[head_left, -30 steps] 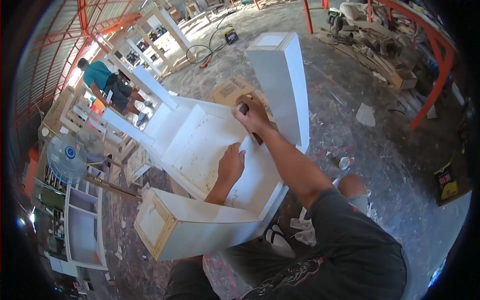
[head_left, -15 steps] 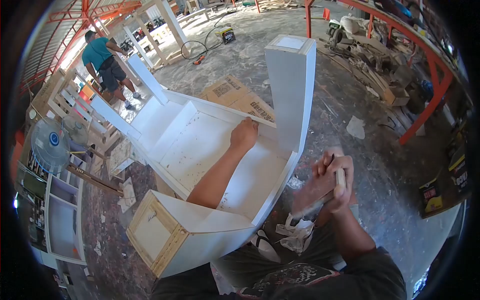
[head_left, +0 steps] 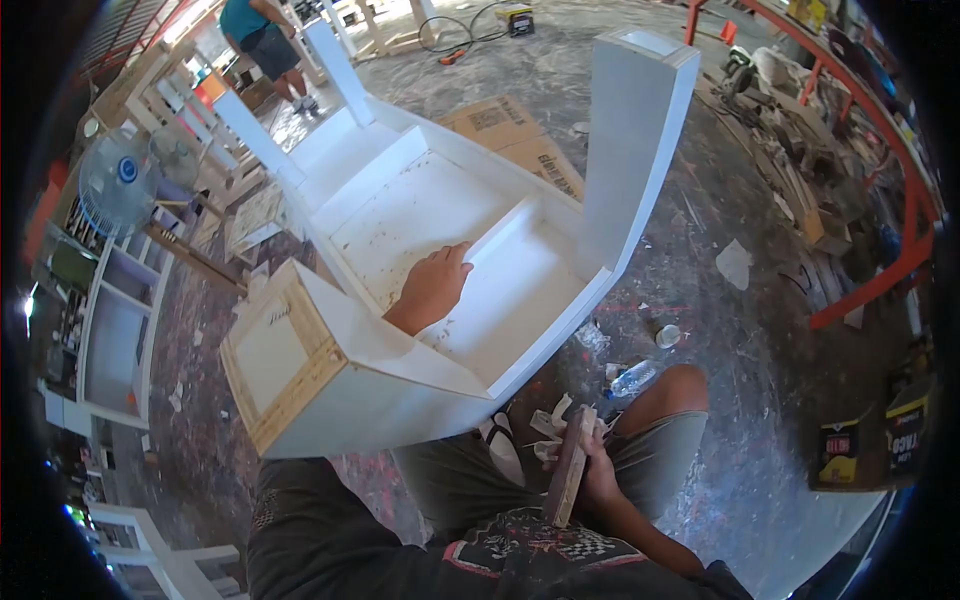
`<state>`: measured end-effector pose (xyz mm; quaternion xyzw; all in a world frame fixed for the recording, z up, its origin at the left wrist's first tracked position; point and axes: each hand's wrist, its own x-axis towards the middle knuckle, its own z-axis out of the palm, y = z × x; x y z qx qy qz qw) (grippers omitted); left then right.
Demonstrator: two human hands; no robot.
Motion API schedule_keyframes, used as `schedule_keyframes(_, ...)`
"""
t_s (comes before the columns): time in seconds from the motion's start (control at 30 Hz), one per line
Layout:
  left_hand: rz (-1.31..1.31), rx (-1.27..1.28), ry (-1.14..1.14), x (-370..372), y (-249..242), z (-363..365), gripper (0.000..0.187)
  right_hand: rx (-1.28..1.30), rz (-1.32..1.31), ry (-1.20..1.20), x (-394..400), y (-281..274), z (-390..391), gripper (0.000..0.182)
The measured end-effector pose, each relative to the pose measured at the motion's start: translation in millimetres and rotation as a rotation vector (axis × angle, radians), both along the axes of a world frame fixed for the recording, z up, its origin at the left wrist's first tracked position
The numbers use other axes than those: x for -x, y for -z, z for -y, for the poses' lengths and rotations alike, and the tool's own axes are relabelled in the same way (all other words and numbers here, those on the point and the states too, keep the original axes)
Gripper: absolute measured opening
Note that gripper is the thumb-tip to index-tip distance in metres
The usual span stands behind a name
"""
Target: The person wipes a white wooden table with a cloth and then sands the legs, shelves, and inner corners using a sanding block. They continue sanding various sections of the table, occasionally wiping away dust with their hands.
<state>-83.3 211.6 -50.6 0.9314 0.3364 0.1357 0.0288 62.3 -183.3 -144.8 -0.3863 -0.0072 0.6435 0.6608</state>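
Observation:
A white-painted piece of furniture (head_left: 400, 215) lies upside down on the floor, its boxy legs pointing up. My left hand (head_left: 432, 288) rests flat on the inner panel beside a white cross rail, holding nothing. My forearm is hidden behind the near leg (head_left: 330, 370), whose end shows bare wood. My right hand (head_left: 603, 472) is down at my lap, near my knee, shut on a flat wooden block (head_left: 568, 468) held upright.
Crumpled rags (head_left: 535, 425) and a plastic bottle (head_left: 632, 378) lie on the floor by my knee. Cardboard (head_left: 510, 135) lies behind the furniture. A fan (head_left: 118, 180) and white shelf (head_left: 110, 340) stand left, another person (head_left: 262, 40) far left, a red steel frame (head_left: 880, 270) right.
My right hand has come down from beside the far leg to my lap with the block. My left hand has slid back from the far rail to the middle of the panel.

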Motion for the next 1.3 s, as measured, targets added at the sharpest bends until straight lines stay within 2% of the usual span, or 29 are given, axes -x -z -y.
schedule_keyframes(0.03,-0.043,0.064,-0.053,9,-8,9,0.039,0.03,0.023,-0.039,2,-14,-2,0.067)
schedule_keyframes(0.07,-0.085,0.128,-0.105,16,-12,16,0.038,0.03,0.021,-0.054,0,-25,-5,0.067)
schedule_keyframes(0.13,-0.067,0.149,-0.165,29,-8,27,0.036,-0.094,0.195,-0.009,-5,-43,-12,0.082)
schedule_keyframes(0.17,-0.044,0.166,-0.211,33,-7,30,0.034,-0.095,0.193,-0.017,-10,-46,-18,0.082)
schedule_keyframes(0.3,0.002,0.148,-0.241,23,-11,31,0.029,-0.414,0.709,0.076,-45,-84,-62,0.089)
schedule_keyframes(0.37,-0.075,0.126,-0.316,6,-18,28,0.033,-0.498,1.027,0.155,-64,-115,-106,0.086)
schedule_keyframes(0.47,-0.109,0.165,-0.351,-8,-17,14,0.043,-0.612,1.187,0.232,-61,-179,-189,0.078)
schedule_keyframes(0.5,-0.033,0.083,-0.333,-6,-1,9,0.049,-0.684,1.258,0.272,-59,-186,-222,0.076)
schedule_keyframes(0.57,-0.023,0.155,-0.325,-2,-1,3,0.049,-0.659,1.579,0.323,-51,-191,-285,0.074)
schedule_keyframes(0.63,-0.004,0.227,-0.324,18,1,-4,0.048,-0.632,1.63,0.248,-34,-188,-325,0.074)
schedule_keyframes(0.7,0.173,0.19,-0.148,51,10,-8,0.041,-0.572,1.794,0.238,-14,-176,-365,0.073)
schedule_keyframes(0.73,0.256,0.174,-0.059,65,22,-6,0.038,-0.623,1.729,0.194,-5,-179,-370,0.074)
schedule_keyframes(0.77,0.941,0.295,0.115,73,69,-21,0.037,-0.633,1.75,0.187,4,-176,-381,0.074)
schedule_keyframes(0.8,0.58,0.233,0.008,97,18,3,0.039,-0.642,1.771,0.188,11,-172,-392,0.073)
schedule_keyframes(0.87,0.236,0.137,-0.085,121,-12,16,0.039,-0.696,1.836,0.173,28,-169,-397,0.07)
schedule_keyframes(0.9,0.254,0.147,-0.096,127,-6,14,0.039,-0.739,1.888,0.186,34,-167,-401,0.066)
schedule_keyframes(0.97,0.686,0.098,0.075,137,10,13,0.039,-0.765,1.886,0.188,39,-162,-409,0.067)
schedule_keyframes(1.07,0.847,0.025,0.087,132,25,11,0.034,-0.745,1.889,0.176,38,-156,-411,0.066)
schedule_keyframes(1.2,0.907,-0.027,0.116,128,28,11,0.032,-0.809,1.903,0.157,35,-164,-409,0.064)
schedule_keyframes(1.3,0.916,-0.062,0.057,127,27,10,0.03,-0.842,1.876,0.151,26,-177,-409,0.063)
